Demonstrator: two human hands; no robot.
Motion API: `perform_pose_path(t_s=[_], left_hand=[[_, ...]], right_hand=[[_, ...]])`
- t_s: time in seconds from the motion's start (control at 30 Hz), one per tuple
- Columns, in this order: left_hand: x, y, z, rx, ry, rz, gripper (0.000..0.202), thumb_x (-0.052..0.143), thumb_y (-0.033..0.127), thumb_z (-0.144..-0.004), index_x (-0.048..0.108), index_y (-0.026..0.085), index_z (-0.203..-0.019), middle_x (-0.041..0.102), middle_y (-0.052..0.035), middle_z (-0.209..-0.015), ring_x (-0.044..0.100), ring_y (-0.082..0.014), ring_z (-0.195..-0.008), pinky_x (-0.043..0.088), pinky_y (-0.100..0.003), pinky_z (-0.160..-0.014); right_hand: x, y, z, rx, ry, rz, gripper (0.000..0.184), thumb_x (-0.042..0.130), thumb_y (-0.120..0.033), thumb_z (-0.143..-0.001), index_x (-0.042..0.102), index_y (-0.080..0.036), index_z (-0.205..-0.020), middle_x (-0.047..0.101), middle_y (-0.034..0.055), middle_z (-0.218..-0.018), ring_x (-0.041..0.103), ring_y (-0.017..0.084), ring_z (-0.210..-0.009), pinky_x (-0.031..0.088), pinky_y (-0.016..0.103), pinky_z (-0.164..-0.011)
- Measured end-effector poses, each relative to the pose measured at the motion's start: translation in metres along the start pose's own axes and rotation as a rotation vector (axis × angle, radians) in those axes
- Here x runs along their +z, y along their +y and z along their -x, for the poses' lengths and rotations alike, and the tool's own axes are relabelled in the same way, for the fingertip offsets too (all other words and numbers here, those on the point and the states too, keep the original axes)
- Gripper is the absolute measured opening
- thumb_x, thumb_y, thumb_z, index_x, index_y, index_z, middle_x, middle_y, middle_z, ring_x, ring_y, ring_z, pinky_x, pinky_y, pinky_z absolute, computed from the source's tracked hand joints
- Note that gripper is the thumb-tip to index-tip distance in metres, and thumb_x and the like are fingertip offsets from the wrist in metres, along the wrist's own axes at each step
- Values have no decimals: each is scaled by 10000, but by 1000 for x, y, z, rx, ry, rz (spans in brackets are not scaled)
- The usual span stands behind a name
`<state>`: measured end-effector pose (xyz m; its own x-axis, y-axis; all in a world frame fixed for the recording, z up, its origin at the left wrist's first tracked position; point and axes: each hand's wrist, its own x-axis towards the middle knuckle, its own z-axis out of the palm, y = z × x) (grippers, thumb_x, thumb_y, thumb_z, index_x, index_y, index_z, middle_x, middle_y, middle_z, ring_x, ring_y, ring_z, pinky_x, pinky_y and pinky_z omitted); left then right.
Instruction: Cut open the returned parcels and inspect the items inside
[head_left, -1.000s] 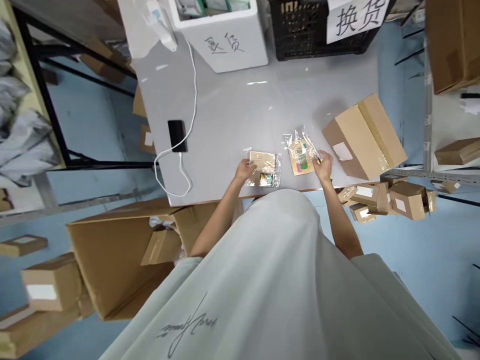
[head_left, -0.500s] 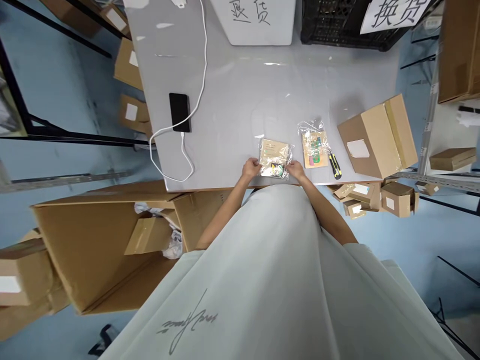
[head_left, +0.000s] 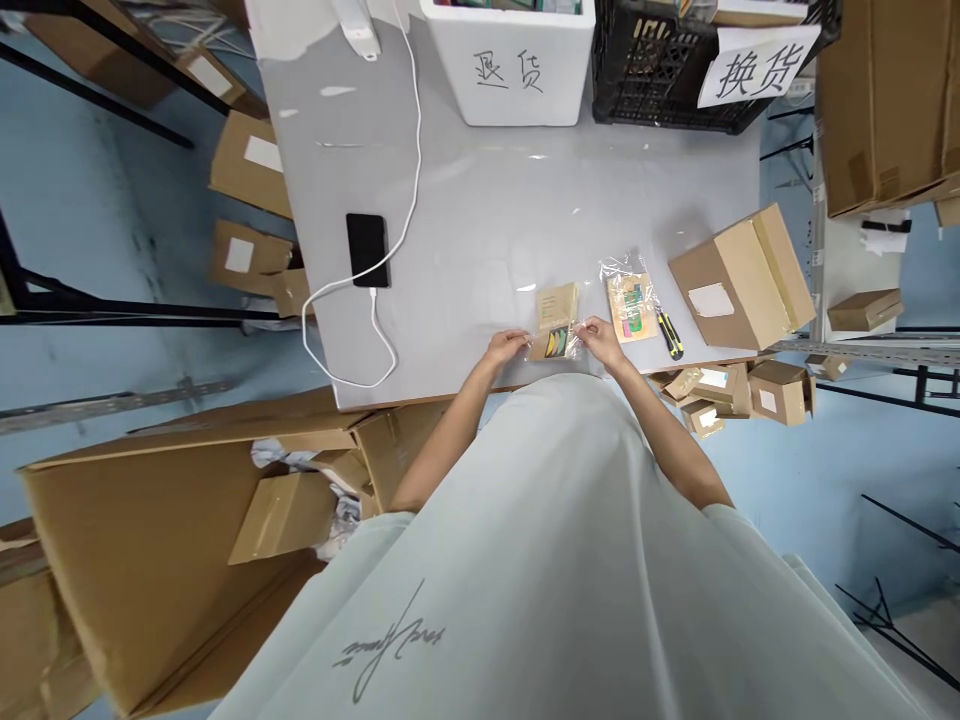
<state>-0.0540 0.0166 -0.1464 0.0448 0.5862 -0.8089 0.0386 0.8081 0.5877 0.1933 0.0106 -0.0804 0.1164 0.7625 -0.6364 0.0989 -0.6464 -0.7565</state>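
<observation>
At table [head_left: 480, 210] near edge, L hand [head_left: 507, 347] & R hand [head_left: 600, 338] pinch packet [head_left: 556, 318] corners; long axis front-back.

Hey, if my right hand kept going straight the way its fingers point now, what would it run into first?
The clear packet, which your right hand is pinching at one edge. Beyond it, probably your left hand at the opposite edge.

Black crate [head_left: 660, 80] cut by top edge, packet [head_left: 556, 312] print unreadable
</observation>
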Motion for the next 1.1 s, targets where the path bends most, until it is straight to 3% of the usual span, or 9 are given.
perform_pose_path(t_s=[0.1, 0.23, 0.37, 0.5, 0.63, 0.73, 0.8, 0.93, 1.1], left_hand=[[1, 5, 15, -10, -67, 106, 377, 993, 420, -804, 774, 206, -1025, 835, -123, -1172, 809, -234, -1030, 661, -400, -1014], [14, 17, 36, -48, -218, 359, 451, 1029, 475, -841, 774, 197, -1088, 851, -137, -1196, 841, -242, -1055, 679, -402, -1056], [25, 37, 53, 43, -303, 564, 440, 1027, 386, -854, 782, 178, -1155, 872, -120, -1192, 844, -224, -1099, 674, -352, -1052], [23, 58, 67, 159, -287, 598, 578, 1067, 241, -737, 749, 189, -1216, 865, -90, -1223, 840, -199, -1072, 683, -306, -977], [18, 76, 85, 286, -179, 487, 742, 1124, 317, -642, 737, 218, -1267, 859, -63, -1171, 832, -223, -1033, 686, -319, -914], [14, 93, 102, 404, -164, 328, 801, 1121, 483, -653, 756, 216, -1313, 861, -78, -1181, 832, -271, -1069, 685, -363, -929], [10, 108, 115, 493, -176, 204, 793, 1103, 563, -675, 786, 205, -1307, 862, -101, -1223, 824, -298, -1124, 679, -386, -969], [-1, 143, 138, 619, -236, -33, 758, 1068, 637, -720, 849, 186, -1289, 858, -142, -1306, 810, -328, -1173, 672, -396, -980], [-1, 179, 157, 618, -306, -179, 777, 989, 679, -831, 838, 185, -1412, 845, -85, -1002, 811, -260, -904, 661, -358, -825]], right_hand=[[3, -13, 10, -74, 5, -80, 408, 910, -524, -815, 590, -270, -809, 726, 3, -899, 701, 208, -912, 628, 335, -842], [-1, -32, 32, -183, 20, -148, 540, 927, -680, -791, 580, -273, -864, 696, 8, -924, 694, 216, -960, 624, 343, -875], [-17, -50, 56, -230, -7, -155, 664, 929, -800, -781, 530, -277, -874, 629, -17, -860, 640, 188, -886, 600, 313, -813], [-48, -58, 65, -260, -44, -101, 668, 915, -830, -800, 567, -271, -912, 639, -11, -897, 641, 175, -859, 606, 319, -815], [-80, -69, 63, -433, 160, 68, 721, 873, -823, -849, 649, -288, -1278, 720, 107, -1333, 740, 276, -1182, 665, 467, -1010], [-96, -92, 70, -675, 381, 299, 740, 757, -763, -999, 582, -310, -1557, 611, 166, -1618, 624, 356, -1512, 570, 627, -1236], [-101, -113, 78, -787, 400, 409, 704, 708, -719, -1062, 567, -324, -1627, 587, 165, -1679, 542, 382, -1621, 479, 698, -1327], [-103, -154, 87, -804, 176, 458, 738, 751, -752, -1038, 617, -332, -1630, 687, 145, -1619, 644, 374, -1523, 558, 652, -1272], [-104, -179, 88, -619, -288, 401, 582, 893, -706, -941, 837, -272, -1325, 854, 81, -1223, 787, 266, -1058, 675, 422, -940]])
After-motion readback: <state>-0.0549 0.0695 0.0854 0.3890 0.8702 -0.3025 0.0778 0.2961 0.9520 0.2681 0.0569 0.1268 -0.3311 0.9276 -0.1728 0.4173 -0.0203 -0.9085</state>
